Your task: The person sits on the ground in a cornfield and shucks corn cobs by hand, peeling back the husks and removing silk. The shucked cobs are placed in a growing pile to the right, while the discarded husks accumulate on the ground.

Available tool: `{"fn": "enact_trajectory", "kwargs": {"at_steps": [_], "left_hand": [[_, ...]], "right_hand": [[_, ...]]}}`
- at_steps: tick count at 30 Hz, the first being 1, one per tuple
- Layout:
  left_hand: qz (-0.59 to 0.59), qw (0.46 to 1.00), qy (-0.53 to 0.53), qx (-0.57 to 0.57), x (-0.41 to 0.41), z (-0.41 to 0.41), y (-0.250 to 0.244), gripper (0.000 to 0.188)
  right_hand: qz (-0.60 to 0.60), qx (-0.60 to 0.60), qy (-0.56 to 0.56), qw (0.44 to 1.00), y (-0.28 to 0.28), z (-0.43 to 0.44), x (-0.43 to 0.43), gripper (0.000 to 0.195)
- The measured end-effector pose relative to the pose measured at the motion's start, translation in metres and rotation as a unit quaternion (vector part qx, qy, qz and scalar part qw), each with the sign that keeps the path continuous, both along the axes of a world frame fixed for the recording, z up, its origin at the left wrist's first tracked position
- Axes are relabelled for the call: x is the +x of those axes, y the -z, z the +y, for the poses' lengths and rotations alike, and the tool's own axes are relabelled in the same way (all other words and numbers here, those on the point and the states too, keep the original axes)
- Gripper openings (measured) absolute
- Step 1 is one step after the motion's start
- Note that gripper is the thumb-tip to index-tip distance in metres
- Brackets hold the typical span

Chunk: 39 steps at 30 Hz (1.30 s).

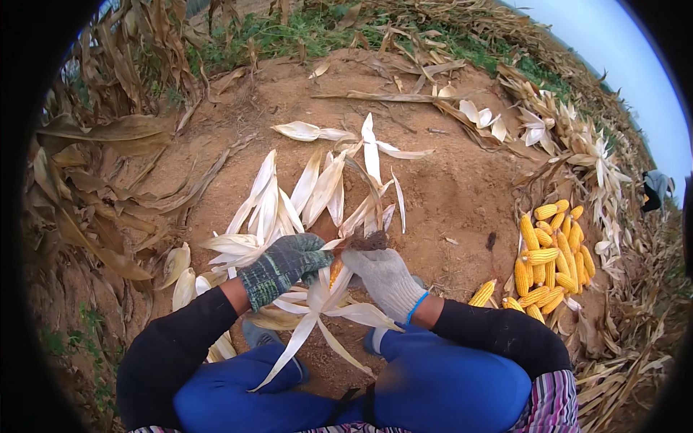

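My left hand [284, 265], in a dark green knitted glove, grips the husk of a corn ear. My right hand [381, 279], in a grey knitted glove with a blue cuff edge, holds the same ear's husk near its dark silk tip. Between the hands a small strip of orange kernels on the corn ear [335, 269] shows; the rest is hidden. Peeled pale husk leaves [319, 308] spread downward from it over my knees. Beyond my hands, several dry husks [325, 189] lie on the soil.
A pile of husked yellow corn ears [541, 257] lies at the right. Dry corn stalks [108, 135] stand at the left. A row of discarded husks [598, 162] runs along the right side. Far off at the right edge, a person [656, 187] bends over.
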<state>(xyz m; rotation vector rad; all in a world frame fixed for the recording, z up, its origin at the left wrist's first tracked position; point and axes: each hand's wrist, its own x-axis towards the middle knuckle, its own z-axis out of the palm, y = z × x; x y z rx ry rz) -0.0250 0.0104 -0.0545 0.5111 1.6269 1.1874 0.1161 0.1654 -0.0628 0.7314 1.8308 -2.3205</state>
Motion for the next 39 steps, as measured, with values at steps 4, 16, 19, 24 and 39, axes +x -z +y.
{"fn": "enact_trajectory", "kwargs": {"at_steps": [4,16,19,24,39], "left_hand": [[-0.007,1.000,0.003,-0.015,0.000,0.003,0.004,0.022],[0.226,0.966,0.112,-0.056,0.006,0.011,-0.021,0.064],[0.443,0.888,0.121,-0.027,0.017,0.011,-0.005,0.069],[0.435,0.898,0.071,-0.009,0.018,0.008,-0.006,0.054],[0.407,0.904,0.128,0.038,0.001,0.000,0.005,0.026]], "right_hand": [[0.034,-0.006,0.034,0.999,0.020,0.003,0.001,0.030],[-0.010,-0.092,0.081,0.992,-0.001,0.008,-0.002,0.029],[-0.015,-0.072,0.053,0.996,-0.007,0.000,-0.005,0.029],[-0.002,-0.028,0.019,0.999,-0.004,-0.002,-0.005,0.026],[0.091,0.107,-0.070,0.988,0.034,0.012,-0.005,0.020]]}}
